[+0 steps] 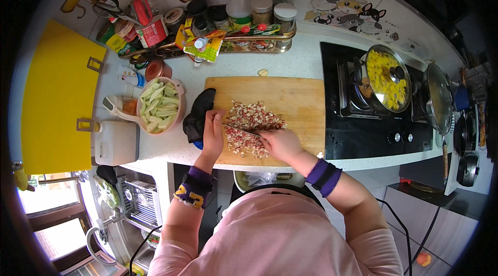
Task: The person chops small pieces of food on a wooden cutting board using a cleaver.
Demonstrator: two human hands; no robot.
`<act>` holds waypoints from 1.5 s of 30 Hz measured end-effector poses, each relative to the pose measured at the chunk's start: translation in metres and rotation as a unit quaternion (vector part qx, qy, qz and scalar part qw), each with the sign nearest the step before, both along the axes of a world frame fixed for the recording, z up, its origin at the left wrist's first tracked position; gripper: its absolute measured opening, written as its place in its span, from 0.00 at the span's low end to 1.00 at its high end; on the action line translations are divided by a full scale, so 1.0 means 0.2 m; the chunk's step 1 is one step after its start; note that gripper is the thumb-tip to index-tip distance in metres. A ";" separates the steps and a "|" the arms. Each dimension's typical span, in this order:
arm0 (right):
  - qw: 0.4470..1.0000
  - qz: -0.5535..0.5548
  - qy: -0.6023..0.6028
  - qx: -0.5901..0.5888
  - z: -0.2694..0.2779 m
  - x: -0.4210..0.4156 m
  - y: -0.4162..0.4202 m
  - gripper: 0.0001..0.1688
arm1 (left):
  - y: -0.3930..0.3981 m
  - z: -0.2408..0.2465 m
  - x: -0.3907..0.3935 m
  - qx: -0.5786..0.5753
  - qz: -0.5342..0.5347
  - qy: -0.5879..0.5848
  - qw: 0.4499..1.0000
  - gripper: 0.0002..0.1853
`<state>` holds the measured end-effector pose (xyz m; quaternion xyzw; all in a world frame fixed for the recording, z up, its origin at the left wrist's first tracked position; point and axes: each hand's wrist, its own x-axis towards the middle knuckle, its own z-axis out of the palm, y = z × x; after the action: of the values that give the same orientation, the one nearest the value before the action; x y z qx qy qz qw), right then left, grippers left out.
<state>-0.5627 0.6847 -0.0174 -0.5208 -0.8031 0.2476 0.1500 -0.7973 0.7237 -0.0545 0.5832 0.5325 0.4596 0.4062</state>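
Note:
A heap of chopped peanuts (255, 114), red skins mixed with pale pieces, is spread over a wooden cutting board (301, 99). My right hand (283, 144) grips the handle end of a knife (242, 130), whose thin blade lies across the nuts. At the tip end of that blade is my left hand (213, 134), its fingers straight and close together; whether they press on the blade is hidden. Beside my left hand, a black cloth item (197, 120) overlaps the left edge of the board.
A pink colander (181, 101) of cut pale-green vegetable strips stands left of the board. To the right, a gas hob (362, 140) carries a lidded pan (389, 77) of yellow pieces. Behind are a rack of jars (261, 9) and a garlic clove (263, 72). A white jug (116, 142) stands left.

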 end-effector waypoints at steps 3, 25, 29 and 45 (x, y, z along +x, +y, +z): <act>1.000 0.022 -0.004 0.009 0.00 0.02 0.01 0.12 | -0.06 0.02 0.01 0.009 0.018 0.005 1.000 0.13; 0.997 0.052 -0.055 -0.032 0.08 -0.03 0.02 0.11 | -0.10 -0.04 -0.04 0.000 0.028 -0.021 0.999 0.16; 0.994 0.052 -0.097 -0.024 0.10 -0.10 0.02 0.11 | -0.09 -0.14 -0.12 0.001 0.009 -0.051 0.999 0.16; 0.995 0.005 -0.100 -0.016 0.05 -0.17 -0.03 0.10 | 0.01 -0.17 -0.13 0.012 -0.023 -0.065 0.998 0.16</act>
<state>-0.5965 0.6779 -0.0064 -0.5416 -0.8125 0.2075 0.0595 -0.8226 0.7251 -0.0878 0.5692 0.4860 0.4936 0.4429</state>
